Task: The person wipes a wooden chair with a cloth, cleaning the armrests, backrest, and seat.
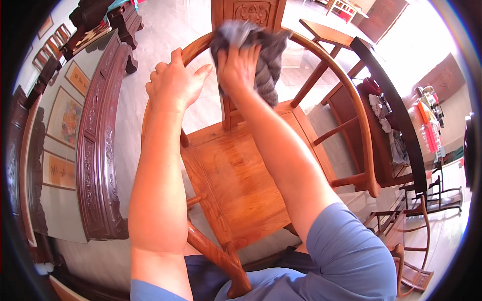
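Horseshoe-back armchair (pixel 246 180) directly before the wearer. Cloth (pixel 269 75) over its back, at centre, right hand (pixel 238 67) on top; left hand (pixel 175 85) at the curved rail (pixel 366 135), left of cloth. Sideboard (pixel 100 150) left of armchair; desk (pixel 400 110) to the right. More chairs (pixel 396 232) at far right.

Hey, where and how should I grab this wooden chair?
Probably by the right side of its curved rail, from above and outside: that stretch is bare, slender and raised clear of the seat. The left hand is at the left side.

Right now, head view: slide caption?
Right hand on gray cloth at wooden chair's backrest; left hand on curved rail.
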`<control>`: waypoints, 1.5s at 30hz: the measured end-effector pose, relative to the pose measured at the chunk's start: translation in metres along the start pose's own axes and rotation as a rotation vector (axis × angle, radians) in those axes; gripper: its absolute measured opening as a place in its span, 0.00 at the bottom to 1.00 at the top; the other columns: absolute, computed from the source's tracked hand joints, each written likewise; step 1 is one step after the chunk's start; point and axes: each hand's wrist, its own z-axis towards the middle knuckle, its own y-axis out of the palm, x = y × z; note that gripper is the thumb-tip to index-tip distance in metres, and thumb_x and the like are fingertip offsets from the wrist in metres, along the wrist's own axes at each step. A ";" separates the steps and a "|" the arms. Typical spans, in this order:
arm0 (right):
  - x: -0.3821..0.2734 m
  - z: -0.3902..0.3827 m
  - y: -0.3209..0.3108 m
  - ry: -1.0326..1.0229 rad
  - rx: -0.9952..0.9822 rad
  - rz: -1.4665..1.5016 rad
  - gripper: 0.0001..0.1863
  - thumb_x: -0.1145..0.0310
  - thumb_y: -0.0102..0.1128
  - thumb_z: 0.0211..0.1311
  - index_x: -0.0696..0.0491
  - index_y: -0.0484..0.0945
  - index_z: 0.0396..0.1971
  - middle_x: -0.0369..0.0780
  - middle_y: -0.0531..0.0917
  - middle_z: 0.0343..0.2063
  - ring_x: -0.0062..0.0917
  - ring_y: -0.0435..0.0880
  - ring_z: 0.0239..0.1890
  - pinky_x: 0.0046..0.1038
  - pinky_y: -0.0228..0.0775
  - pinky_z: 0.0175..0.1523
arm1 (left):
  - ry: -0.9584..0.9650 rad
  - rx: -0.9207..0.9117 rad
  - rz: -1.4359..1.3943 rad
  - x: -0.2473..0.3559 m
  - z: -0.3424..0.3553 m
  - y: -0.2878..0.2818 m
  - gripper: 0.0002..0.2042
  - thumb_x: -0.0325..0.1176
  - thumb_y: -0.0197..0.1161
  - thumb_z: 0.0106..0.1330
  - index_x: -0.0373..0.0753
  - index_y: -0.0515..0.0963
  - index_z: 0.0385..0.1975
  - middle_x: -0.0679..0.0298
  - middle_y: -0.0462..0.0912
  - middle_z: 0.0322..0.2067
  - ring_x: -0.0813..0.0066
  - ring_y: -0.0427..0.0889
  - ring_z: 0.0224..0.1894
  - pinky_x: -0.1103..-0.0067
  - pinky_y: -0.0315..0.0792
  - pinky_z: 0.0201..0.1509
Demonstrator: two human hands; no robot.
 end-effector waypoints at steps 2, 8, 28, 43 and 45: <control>0.006 -0.027 -0.014 -0.078 -0.134 0.059 0.31 0.52 0.59 0.69 0.57 0.72 0.64 0.59 0.69 0.68 0.58 0.67 0.70 0.55 0.55 0.75 | 0.001 0.009 -0.003 -0.004 0.001 -0.001 0.46 0.71 0.63 0.61 0.51 0.62 0.76 0.47 0.78 0.59 0.47 0.78 0.63 0.58 0.70 0.66; 0.032 0.084 -0.039 -0.375 0.174 -0.073 0.19 0.63 0.57 0.59 0.63 0.78 0.42 0.55 0.83 0.47 0.48 0.85 0.48 0.50 0.75 0.52 | -0.006 -0.030 -0.027 0.008 -0.003 0.000 0.44 0.67 0.64 0.63 0.49 0.62 0.75 0.48 0.76 0.61 0.49 0.74 0.64 0.60 0.65 0.68; -0.024 0.137 0.001 -0.324 0.456 0.100 0.33 0.61 0.57 0.61 0.64 0.71 0.63 0.58 0.69 0.68 0.55 0.66 0.69 0.53 0.55 0.73 | 0.010 0.010 -0.504 -0.019 0.014 0.013 0.53 0.82 0.40 0.63 0.41 0.61 0.76 0.44 0.78 0.62 0.47 0.74 0.68 0.60 0.64 0.72; 0.009 0.017 -0.064 -0.195 -0.129 0.043 0.21 0.61 0.65 0.52 0.63 0.78 0.41 0.61 0.73 0.65 0.45 0.87 0.45 0.44 0.76 0.54 | -0.055 0.069 -0.198 -0.006 0.006 0.000 0.51 0.82 0.34 0.65 0.44 0.67 0.73 0.43 0.83 0.56 0.41 0.77 0.65 0.56 0.65 0.70; -0.004 0.086 -0.071 -0.338 -0.043 0.033 0.22 0.61 0.65 0.53 0.64 0.79 0.40 0.62 0.76 0.60 0.48 0.84 0.50 0.45 0.71 0.60 | -0.054 0.034 -0.219 -0.005 0.006 -0.001 0.49 0.80 0.35 0.67 0.45 0.65 0.74 0.43 0.80 0.58 0.42 0.74 0.65 0.56 0.63 0.71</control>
